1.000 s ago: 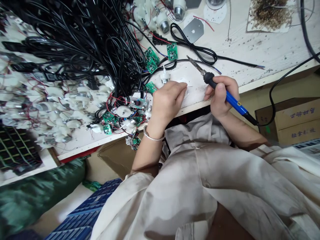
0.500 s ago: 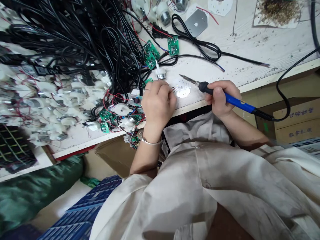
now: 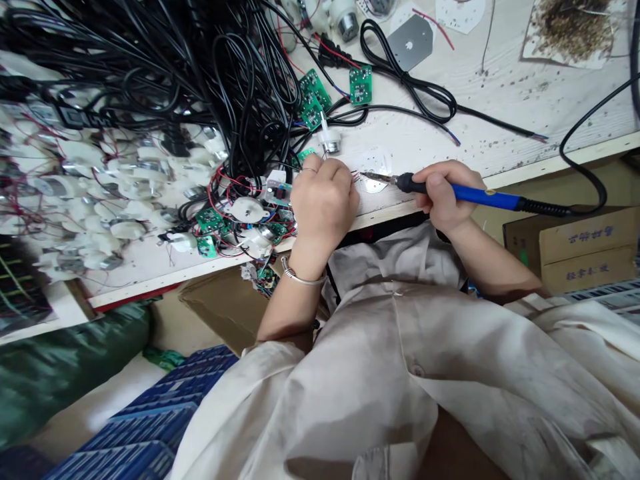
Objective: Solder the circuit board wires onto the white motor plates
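Observation:
My right hand (image 3: 447, 200) grips a blue-handled soldering iron (image 3: 493, 198), its metal tip over a small white circuit board (image 3: 379, 162) at the table edge; I cannot tell whether they touch. Beside that board, my left hand (image 3: 323, 203) is closed in a pinch. Thin wire ends (image 3: 356, 176) poke out from its fingertips towards the board, and the fingers hide the rest. Just beyond the left hand stands a small motor with a white shaft (image 3: 330, 139). Green circuit boards (image 3: 361, 85) with wires lie farther back.
A heap of black power cords (image 3: 190, 60) and many white motors (image 3: 115, 180) cover the left side. One looped cord (image 3: 425, 90) lies behind the iron, near a grey plate (image 3: 411, 43). A dirty solder-stained pad (image 3: 570, 30) is at the far right. Cardboard boxes (image 3: 590, 243) stand below the table.
The soldering iron's tip has come down onto or just over the white board, its handle now more level. My left hand keeps its pinch beside the board. The whole view has shifted slightly.

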The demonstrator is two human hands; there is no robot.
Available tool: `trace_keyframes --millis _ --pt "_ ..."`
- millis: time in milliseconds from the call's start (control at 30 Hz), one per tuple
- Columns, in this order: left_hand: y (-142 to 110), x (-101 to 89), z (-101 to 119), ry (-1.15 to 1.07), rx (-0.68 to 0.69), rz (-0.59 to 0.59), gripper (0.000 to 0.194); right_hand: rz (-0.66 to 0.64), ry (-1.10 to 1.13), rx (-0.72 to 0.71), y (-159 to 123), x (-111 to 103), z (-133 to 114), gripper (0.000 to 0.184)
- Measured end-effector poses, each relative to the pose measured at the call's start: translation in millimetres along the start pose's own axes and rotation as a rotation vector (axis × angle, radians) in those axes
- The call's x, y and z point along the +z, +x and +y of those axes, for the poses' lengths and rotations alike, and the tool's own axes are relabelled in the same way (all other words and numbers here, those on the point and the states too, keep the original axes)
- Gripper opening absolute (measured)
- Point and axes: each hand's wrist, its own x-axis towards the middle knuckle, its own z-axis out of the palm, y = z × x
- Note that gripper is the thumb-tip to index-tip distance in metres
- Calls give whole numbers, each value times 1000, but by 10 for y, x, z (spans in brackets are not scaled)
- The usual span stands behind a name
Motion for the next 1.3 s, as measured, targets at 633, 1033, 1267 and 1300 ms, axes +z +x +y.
trace_keyframes --millis 633,1033,1267,1300 --pt "35 -5 2 -42 -55 -62 16 -36 -68 -34 0 8 -8 40" --pt "3 23 -16 -36 -1 16 17 -44 -81 -54 5 7 -7 39" --pt "13 9 -2 -40 -34 -19 18 -31 -48 -51 0 -6 3 36" --pt "11 15 -5 -34 -28 -10 18 -30 -56 -37 1 -9 -1 39"
